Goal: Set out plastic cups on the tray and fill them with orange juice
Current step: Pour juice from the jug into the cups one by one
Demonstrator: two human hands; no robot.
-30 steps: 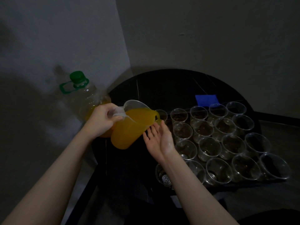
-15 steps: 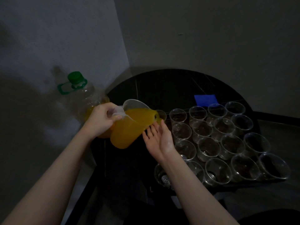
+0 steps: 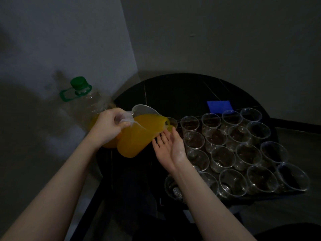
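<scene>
A clear plastic jug (image 3: 139, 134) full of orange juice is tilted to the right, its spout over the far-left cup (image 3: 172, 122) of the back row. My left hand (image 3: 108, 126) grips the jug's handle. My right hand (image 3: 169, 146) lies palm up with straight fingers under the jug's spout side, fingertips touching its wall. Several clear plastic cups (image 3: 224, 156) stand in rows on a dark tray (image 3: 246, 200). They look empty in the dim light. My right forearm hides part of the nearest cups.
A large clear bottle (image 3: 86, 105) with a green cap and some juice at its bottom stands behind my left hand by the wall. The tray sits on a round black table (image 3: 182, 94). A blue card (image 3: 219, 106) lies behind the cups. Walls close the corner.
The jug has tipped a little further to the right, bringing its spout over the far-left cup. Both hands kept their places on it.
</scene>
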